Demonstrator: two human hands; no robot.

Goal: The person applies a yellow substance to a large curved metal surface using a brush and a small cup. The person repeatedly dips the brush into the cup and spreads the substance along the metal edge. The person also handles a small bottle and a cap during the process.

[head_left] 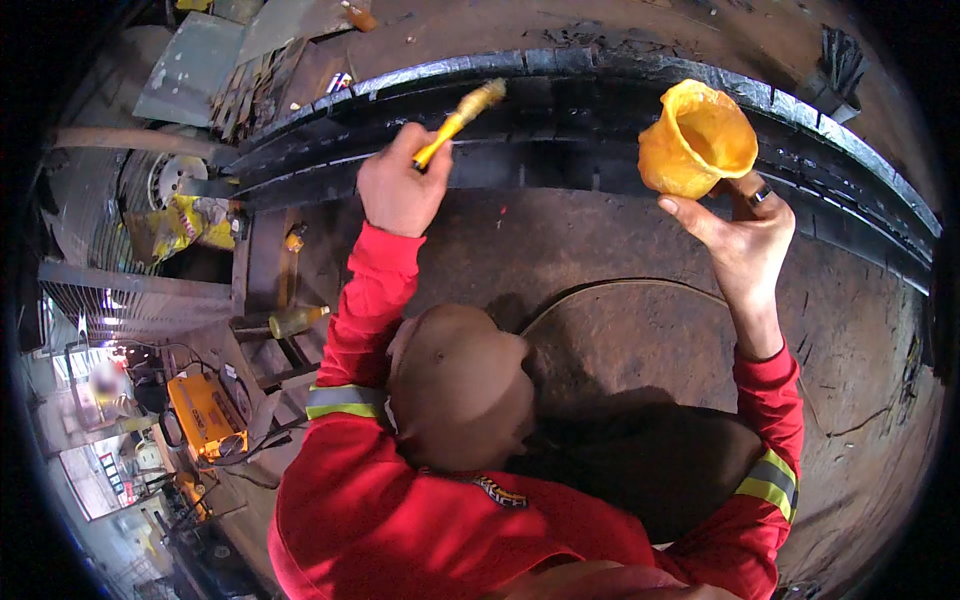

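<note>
My left hand (402, 185) is closed around a small brush (458, 122) with a yellow handle. Its pale, smeared bristle end points up and to the right, over a long black metal beam (565, 110); whether it touches the metal I cannot tell. In my right hand (748, 228) is a yellow-orange cup (668, 155) with a wavy, uneven rim, pinched low between thumb and fingers. The cup is tilted, its mouth toward me; what lies deep inside is hard to make out. Both arms reach forward in red sleeves with reflective bands.
A cable (620, 283) curves over the brown, stained floor (640, 330). To the left are a clear bottle (297, 320), an orange machine (205, 412) with cables, and a yellow bag (185, 225). Metal sheets (190, 70) lie at the far left, beyond the beam.
</note>
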